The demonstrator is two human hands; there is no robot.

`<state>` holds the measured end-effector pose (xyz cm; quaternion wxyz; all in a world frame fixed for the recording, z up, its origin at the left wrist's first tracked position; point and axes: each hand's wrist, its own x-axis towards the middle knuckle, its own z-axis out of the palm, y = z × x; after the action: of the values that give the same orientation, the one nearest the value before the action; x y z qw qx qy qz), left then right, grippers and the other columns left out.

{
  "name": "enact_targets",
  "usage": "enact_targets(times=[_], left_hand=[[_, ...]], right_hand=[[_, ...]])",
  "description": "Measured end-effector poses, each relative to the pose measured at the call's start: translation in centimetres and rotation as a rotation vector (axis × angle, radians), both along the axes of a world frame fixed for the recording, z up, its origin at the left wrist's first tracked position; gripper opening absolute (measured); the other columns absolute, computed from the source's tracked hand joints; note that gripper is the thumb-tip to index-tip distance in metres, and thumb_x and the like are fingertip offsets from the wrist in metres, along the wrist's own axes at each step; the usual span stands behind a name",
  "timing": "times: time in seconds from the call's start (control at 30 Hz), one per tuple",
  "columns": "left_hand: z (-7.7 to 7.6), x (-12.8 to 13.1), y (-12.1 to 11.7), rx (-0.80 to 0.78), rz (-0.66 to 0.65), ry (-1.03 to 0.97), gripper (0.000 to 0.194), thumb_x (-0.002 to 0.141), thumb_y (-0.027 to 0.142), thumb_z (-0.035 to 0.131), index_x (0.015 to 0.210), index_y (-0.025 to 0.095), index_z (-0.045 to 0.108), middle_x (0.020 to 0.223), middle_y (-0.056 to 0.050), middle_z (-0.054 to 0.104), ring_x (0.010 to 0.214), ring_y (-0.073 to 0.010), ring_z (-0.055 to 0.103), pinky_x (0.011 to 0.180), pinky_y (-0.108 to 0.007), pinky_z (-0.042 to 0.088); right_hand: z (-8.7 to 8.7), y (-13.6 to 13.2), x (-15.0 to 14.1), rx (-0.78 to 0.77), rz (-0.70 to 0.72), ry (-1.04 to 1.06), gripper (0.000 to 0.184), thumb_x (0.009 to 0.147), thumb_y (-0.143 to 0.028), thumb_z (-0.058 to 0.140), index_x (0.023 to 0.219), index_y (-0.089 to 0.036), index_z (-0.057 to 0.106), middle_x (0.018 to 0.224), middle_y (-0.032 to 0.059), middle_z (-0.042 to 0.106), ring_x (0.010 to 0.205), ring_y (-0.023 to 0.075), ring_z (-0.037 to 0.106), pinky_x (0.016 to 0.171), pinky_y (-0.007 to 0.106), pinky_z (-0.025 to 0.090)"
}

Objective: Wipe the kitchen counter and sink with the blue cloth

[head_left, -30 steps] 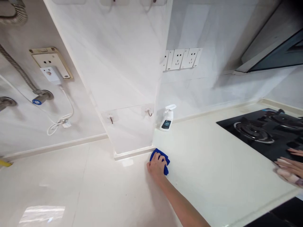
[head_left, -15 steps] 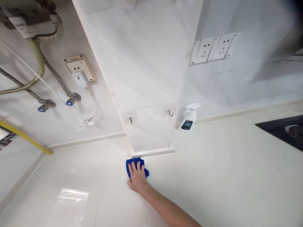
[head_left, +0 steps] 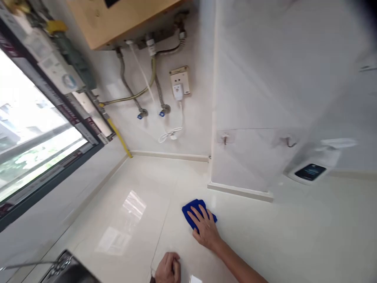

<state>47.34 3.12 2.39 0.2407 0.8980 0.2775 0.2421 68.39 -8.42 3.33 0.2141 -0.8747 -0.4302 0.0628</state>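
Observation:
My right hand (head_left: 207, 232) presses a folded blue cloth (head_left: 193, 207) against the glossy white countertop (head_left: 141, 236), its fingers spread over the fabric. The cloth lies a little in front of the near left corner of a wall pillar (head_left: 247, 161), apart from its base. Down at the bottom edge, my left hand (head_left: 168, 269) is curled into a fist, close to a thin seam in the counter. Nothing sticks out of that fist. A white spray bottle (head_left: 312, 169), blurred, stands right of the pillar.
A sink (head_left: 69, 271) shows at the lower left, below a window (head_left: 38, 118). Under a wooden-coloured box (head_left: 123, 19) hang hoses, two valves and a plugged-in socket (head_left: 180, 80). A yellow pipe (head_left: 119, 137) meets the counter corner. Small hooks (head_left: 225, 138) are on the pillar.
The view has swung left, bringing in the window, sink and my left fist. My right hand and the cloth have moved away from the pillar's base, towards me.

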Motion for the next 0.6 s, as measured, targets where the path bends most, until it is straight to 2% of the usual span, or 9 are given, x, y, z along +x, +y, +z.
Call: enact_targets(times=[0.13,0.23,0.3,0.37,0.43,0.5,0.53,0.6], left_hand=[[1.0,-0.4,0.1,-0.055,0.009,0.069,0.029,0.089,0.02,0.037,0.081,0.03,0.063,0.081,0.001,0.071,0.078,-0.0169,0.069,0.072,-0.032,0.052],[1.5,0.3,-0.5,-0.214,0.066,0.06,0.029,0.088,0.02,0.037,0.085,0.027,0.065,0.082,-0.001,0.072,0.079,-0.0188,0.069,0.075,-0.035,0.055],[1.7,1.4,-1.4,-0.3,0.009,-0.02,0.03,0.09,0.022,0.035,0.091,0.024,0.065,0.085,-0.004,0.072,0.082,-0.019,0.069,0.078,-0.036,0.057],[1.6,2.8,-2.7,-0.288,-0.124,-0.102,0.033,0.091,0.021,0.034,0.102,0.022,0.064,0.099,-0.008,0.072,0.095,-0.0195,0.068,0.087,-0.039,0.058],[1.3,3.9,-3.9,-0.2,-0.252,-0.109,0.036,0.09,0.02,0.038,0.117,0.021,0.062,0.121,-0.013,0.067,0.117,-0.0233,0.062,0.103,-0.047,0.054],[0.9,4.6,-4.9,-0.106,-0.376,-0.041,0.045,0.091,0.026,0.044,0.135,0.024,0.052,0.147,-0.015,0.052,0.141,-0.0316,0.044,0.116,-0.06,0.041],[0.7,4.8,-5.2,-0.067,-0.437,0.005,0.052,0.091,0.031,0.046,0.143,0.025,0.045,0.156,-0.016,0.04,0.148,-0.037,0.031,0.118,-0.068,0.034],[0.5,4.9,-5.6,-0.019,-0.549,0.092,0.068,0.091,0.041,0.05,0.153,0.026,0.027,0.165,-0.019,0.018,0.152,-0.0469,0.01,0.116,-0.08,0.023]], right_hand=[[-1.0,-1.9,-5.2,0.031,0.054,-0.083,0.087,0.07,-0.016,0.05,0.154,-0.032,0.032,0.163,-0.0009,0.03,0.15,0.036,0.018,0.119,0.062,0.019],[-1.2,-3.0,-7.6,0.063,0.08,-0.074,0.086,0.07,-0.015,0.05,0.153,-0.033,0.035,0.161,-0.001,0.031,0.151,0.0357,0.019,0.119,0.064,0.021],[-1.2,-3.6,-8.1,0.112,0.109,-0.013,0.079,0.071,-0.019,0.051,0.148,-0.033,0.044,0.158,0.0002,0.037,0.15,0.035,0.022,0.119,0.065,0.023],[-1.3,-4.6,-7.7,0.232,0.094,0.122,0.061,0.076,-0.026,0.05,0.136,-0.031,0.059,0.15,0.0035,0.05,0.146,0.0318,0.034,0.118,0.06,0.03],[-1.6,-6.6,-6.8,0.415,-0.067,0.277,0.048,0.085,-0.036,0.043,0.124,-0.025,0.069,0.138,0.0075,0.062,0.134,0.0274,0.052,0.113,0.049,0.043],[-2.4,-9.8,-6.0,0.553,-0.329,0.357,0.049,0.089,-0.045,0.04,0.118,-0.022,0.071,0.127,0.0094,0.069,0.118,0.0251,0.064,0.1,0.037,0.054],[-2.9,-11.8,-5.8,0.559,-0.433,0.354,0.048,0.086,-0.049,0.046,0.116,-0.022,0.072,0.122,0.009,0.071,0.114,0.0257,0.067,0.093,0.034,0.057],[-4.1,-15.7,-5.8,0.497,-0.51,0.329,0.043,0.079,-0.053,0.055,0.105,-0.025,0.076,0.112,0.0071,0.075,0.103,0.0269,0.071,0.08,0.031,0.061]])
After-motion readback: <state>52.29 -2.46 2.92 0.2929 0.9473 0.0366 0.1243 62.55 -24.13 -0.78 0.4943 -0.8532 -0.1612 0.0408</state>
